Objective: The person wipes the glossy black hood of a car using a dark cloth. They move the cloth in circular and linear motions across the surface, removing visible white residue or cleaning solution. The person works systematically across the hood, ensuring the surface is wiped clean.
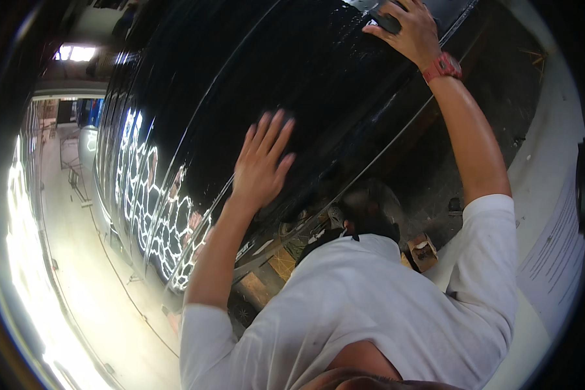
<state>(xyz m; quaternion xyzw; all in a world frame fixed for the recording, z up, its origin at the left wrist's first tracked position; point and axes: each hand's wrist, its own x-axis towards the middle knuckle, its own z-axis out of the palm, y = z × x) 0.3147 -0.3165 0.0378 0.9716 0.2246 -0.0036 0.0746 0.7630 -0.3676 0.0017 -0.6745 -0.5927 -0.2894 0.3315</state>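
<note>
A long, glossy black panel (175, 71), which looks like vehicle bodywork, fills the upper middle of the view. Narrow seams cross it, and bright hexagonal light patterns reflect in its left side. My left hand (260, 162) is over the panel with its fingers stretched out and a little apart, holding nothing. It is slightly blurred, and I cannot tell whether the palm touches the surface. Farther off at the upper right, my right hand (415, 32) is closed on a dark pad (387, 22) at the panel's surface. A red watch (444, 67) circles my right wrist.
Below me on the right, a small open cardboard box (423, 252) stands on the dark, stained floor (429, 201). Flat brown pieces (257, 288) lie under the panel's near edge. A pale floor (78, 214) with a dark line stretches along the left.
</note>
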